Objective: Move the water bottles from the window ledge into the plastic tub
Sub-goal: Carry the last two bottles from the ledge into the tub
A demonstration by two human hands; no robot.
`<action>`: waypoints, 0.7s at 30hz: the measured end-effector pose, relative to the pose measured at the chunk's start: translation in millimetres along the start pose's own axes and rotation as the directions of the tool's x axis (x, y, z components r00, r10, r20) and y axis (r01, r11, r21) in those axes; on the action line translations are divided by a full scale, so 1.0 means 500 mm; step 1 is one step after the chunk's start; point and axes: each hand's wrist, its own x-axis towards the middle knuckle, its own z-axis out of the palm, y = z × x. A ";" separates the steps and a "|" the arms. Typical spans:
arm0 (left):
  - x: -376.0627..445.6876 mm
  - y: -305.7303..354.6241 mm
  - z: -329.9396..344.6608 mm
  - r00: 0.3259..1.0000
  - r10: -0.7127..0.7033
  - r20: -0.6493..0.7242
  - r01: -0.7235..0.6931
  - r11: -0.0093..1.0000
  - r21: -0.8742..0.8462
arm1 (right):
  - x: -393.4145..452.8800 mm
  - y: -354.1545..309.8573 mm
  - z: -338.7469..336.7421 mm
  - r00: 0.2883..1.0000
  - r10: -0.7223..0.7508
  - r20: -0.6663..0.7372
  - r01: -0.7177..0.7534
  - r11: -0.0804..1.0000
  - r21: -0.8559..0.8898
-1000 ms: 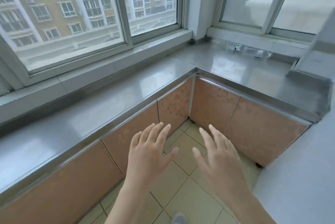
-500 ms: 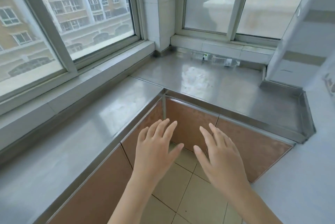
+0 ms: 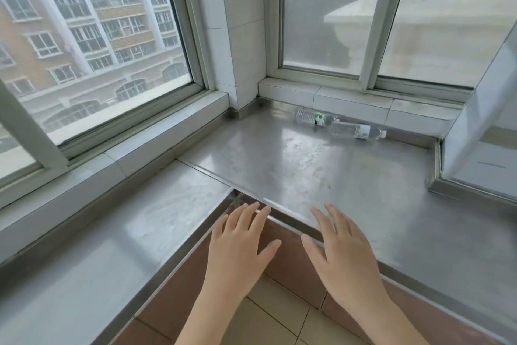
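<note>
Two clear water bottles lie on their sides, end to end, at the back of the steel counter against the tiled window ledge (image 3: 352, 98). The left bottle (image 3: 312, 117) has a green and white label. The right bottle (image 3: 356, 131) has a white label, its cap pointing right. My left hand (image 3: 240, 244) and my right hand (image 3: 340, 249) hover side by side over the counter's front edge at the inner corner. Both hold nothing and their fingers are spread. The bottles lie well beyond both hands. No plastic tub is in view.
An L-shaped steel counter (image 3: 321, 177) runs along two windows, with a tiled pillar (image 3: 240, 26) in the corner. A white wall or cabinet side (image 3: 475, 121) closes the counter at the right. Brown cabinet fronts (image 3: 173, 300) and floor tiles (image 3: 268, 319) show below.
The view has swung right and moved closer to the corner, so the bottles look nearer. Both hands have risen from over the floor to the counter's edge, still spread and holding nothing.
</note>
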 end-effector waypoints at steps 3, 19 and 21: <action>0.086 0.021 0.035 1.000 0.009 0.019 -0.009 1.000 -0.016 | 0.085 0.047 -0.003 1.000 0.008 -0.005 -0.008 1.000 -0.022; 0.664 -0.040 0.301 0.970 0.209 0.122 -0.194 0.973 -0.123 | 0.581 0.206 0.090 0.979 0.204 0.007 -0.203 0.977 -0.071; 0.766 -0.051 0.340 0.956 0.254 0.143 -0.235 0.962 -0.137 | 0.656 0.223 0.107 0.971 0.237 0.013 -0.236 0.969 -0.070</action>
